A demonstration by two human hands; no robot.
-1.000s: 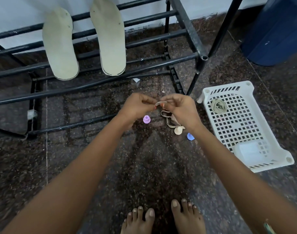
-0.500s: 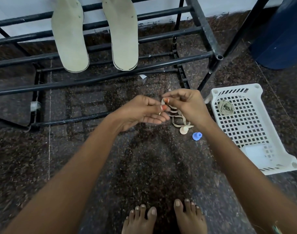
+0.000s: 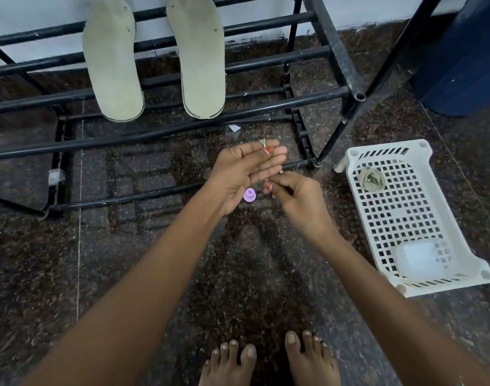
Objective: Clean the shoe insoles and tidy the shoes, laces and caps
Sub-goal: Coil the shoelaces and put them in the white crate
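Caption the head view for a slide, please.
Left hand and right hand hold a lace near a cap; insoles lie on a rack.

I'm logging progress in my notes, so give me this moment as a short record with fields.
left hand: palm up, thumb pins lace end against fingers
right hand: pinches the lace just below
purple cap: on floor, between the hands
insoles: two, across the rack bars
basket: white, holds one bundled lace

My left hand (image 3: 238, 174) and right hand (image 3: 296, 196) have thumbnails (image 3: 269, 149) painted orange-red, paler near the base. My forearms (image 3: 160, 274) are bare. A sliver of a greenish band (image 3: 461, 383) shows on my right arm. My feet (image 3: 229, 363) are bare, with plain toenails.
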